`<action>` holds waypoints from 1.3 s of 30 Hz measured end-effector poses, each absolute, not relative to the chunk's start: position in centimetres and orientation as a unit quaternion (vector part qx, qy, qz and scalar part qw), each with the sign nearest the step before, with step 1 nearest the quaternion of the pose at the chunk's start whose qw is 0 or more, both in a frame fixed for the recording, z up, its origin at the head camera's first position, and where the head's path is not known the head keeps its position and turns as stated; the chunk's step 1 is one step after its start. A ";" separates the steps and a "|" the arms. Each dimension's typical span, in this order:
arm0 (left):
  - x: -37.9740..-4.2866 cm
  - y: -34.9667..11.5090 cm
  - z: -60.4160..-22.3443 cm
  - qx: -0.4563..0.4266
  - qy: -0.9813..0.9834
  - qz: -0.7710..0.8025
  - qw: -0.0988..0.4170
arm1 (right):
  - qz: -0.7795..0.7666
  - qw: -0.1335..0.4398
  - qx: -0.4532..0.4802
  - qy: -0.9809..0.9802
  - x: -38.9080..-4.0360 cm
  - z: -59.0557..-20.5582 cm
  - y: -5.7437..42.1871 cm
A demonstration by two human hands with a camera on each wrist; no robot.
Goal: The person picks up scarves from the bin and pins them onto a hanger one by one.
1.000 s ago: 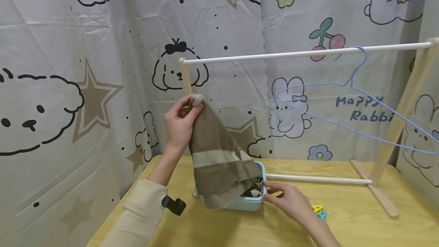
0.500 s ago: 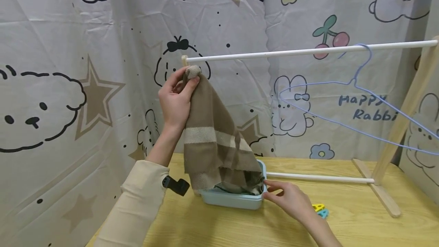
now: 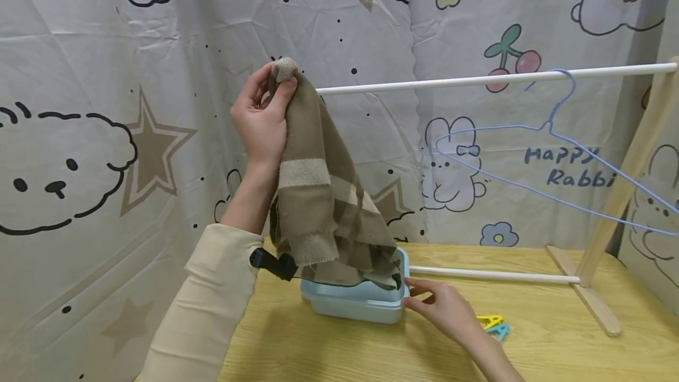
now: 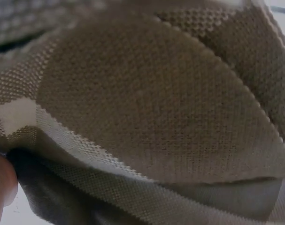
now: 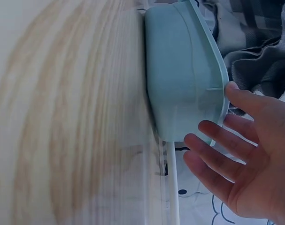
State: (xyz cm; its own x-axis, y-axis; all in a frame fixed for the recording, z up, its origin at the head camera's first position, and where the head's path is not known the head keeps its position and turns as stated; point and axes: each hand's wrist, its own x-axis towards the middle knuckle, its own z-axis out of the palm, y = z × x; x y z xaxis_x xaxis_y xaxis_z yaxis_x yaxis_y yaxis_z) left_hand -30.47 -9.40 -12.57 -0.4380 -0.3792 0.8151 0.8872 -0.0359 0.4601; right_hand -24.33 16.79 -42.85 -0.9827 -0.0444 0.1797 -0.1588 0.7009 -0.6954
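Note:
My left hand (image 3: pixel 262 119) pinches a bunched corner of a brown-and-cream plaid cloth (image 3: pixel 305 134), raised at the height of the rack's top bar. The cloth hangs down in folds, its lower edge over a light blue plastic basin (image 3: pixel 355 309). In the left wrist view the woven cloth (image 4: pixel 147 103) fills most of the picture. My right hand (image 3: pixel 442 308) is at the basin's right corner, thumb and index finger on the rim. From the right wrist, the other fingers of that hand (image 5: pixel 255 159) spread loosely beside the basin wall (image 5: pixel 180 79).
A rack with a white top bar (image 3: pixel 451 83) and wooden legs stands behind the basin. On its bar hangs a blue wire hanger (image 3: pixel 530 128). Yellow and blue clothespins (image 3: pixel 493 326) lie on the wooden table (image 3: pixel 424 352) by my right forearm. A printed curtain (image 3: pixel 361 134) encloses the back.
My left hand has risen and shifted slightly left, drawing the cloth up so more of it hangs above the basin. My right hand has stayed at the basin's corner.

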 end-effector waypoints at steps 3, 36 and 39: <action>-30.3 -9.2 -12.1 -0.241 -0.507 -0.681 0.469 | 0.389 0.076 0.053 -0.917 -24.5 -42.9 16.6; -28.0 -10.0 -11.9 -0.218 -0.467 -0.751 0.412 | 0.301 0.243 0.127 -0.913 -23.1 -36.7 24.1; -27.9 -10.1 -12.2 -0.206 -0.474 -0.753 0.407 | 0.292 0.263 0.129 -0.910 -22.7 -35.9 25.2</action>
